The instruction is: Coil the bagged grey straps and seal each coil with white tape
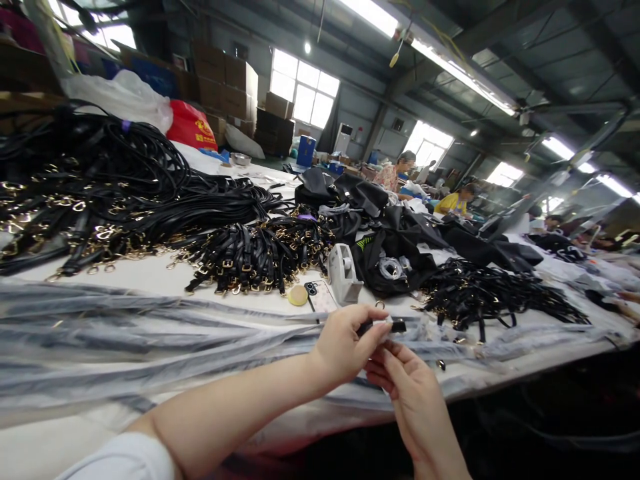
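The left hand [345,343] has thumb and fingers closed on a short glossy black strap [399,325] — its end juts out to the right, above the part of the bench close to the near edge. A small gold-coloured metal ring [380,305] shows just above those fingertips. The right hand [414,383] is directly below, fingertips gathered near the left thumb; I cannot tell whether they grasp anything.

Beneath, long dark strips in cloudy plastic [150,337] run along the near side of the white-topped bench [160,269]. Farther in stands a white plastic tape dispenser [345,277], with a pale-cased phone [324,297] and a round yellow disc [297,295] to its left. Short black straps with gold-coloured buckles [240,257] are heaped beyond the disc; longer black straps with gold-coloured clasps [120,180] cover the left end — thin black straps [505,293] lie tangled toward the right.
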`<move>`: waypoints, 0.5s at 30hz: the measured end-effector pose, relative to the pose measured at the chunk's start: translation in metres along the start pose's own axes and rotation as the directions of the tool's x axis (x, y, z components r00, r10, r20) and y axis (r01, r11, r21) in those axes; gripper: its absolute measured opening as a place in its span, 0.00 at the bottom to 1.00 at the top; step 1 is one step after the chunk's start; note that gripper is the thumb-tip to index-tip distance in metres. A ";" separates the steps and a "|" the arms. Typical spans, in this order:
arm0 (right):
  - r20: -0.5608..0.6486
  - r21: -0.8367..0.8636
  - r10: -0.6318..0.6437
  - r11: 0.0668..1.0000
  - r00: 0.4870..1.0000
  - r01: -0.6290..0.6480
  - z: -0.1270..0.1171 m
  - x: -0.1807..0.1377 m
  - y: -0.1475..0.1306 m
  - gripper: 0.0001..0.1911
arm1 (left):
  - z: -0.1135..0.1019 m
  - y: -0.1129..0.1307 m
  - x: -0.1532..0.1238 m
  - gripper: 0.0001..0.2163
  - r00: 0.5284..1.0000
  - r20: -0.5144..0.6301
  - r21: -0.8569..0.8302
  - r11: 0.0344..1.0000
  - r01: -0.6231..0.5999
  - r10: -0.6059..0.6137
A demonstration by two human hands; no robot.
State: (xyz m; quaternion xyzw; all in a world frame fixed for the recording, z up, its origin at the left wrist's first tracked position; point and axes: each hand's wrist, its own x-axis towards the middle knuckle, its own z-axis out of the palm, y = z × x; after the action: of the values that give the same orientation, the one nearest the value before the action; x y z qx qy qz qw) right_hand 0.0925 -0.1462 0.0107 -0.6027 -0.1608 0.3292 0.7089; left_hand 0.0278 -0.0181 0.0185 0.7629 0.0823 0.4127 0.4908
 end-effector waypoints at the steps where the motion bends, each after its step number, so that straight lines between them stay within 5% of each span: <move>1: -0.002 -0.014 -0.004 1.000 1.000 0.004 0.001 0.001 0.000 0.23 | 0.000 0.001 -0.001 0.09 1.000 0.001 -0.012 1.000 -0.004 0.004; 9: -0.141 -0.051 -0.181 0.983 0.973 0.176 0.010 0.005 0.014 0.23 | 0.003 0.007 -0.009 0.09 0.986 0.017 -0.023 0.986 -0.164 0.164; 15: -0.244 -0.170 -0.346 0.935 0.906 0.311 0.005 0.010 0.023 0.18 | 0.002 0.012 -0.011 0.10 0.982 0.024 -0.076 0.980 -0.185 0.188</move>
State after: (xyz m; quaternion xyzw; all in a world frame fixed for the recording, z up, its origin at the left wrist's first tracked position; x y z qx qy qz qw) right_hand 0.0903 -0.1339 -0.0122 -0.6501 -0.1825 0.1089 0.7295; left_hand 0.0189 -0.0319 0.0220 0.7552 -0.0125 0.4477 0.4787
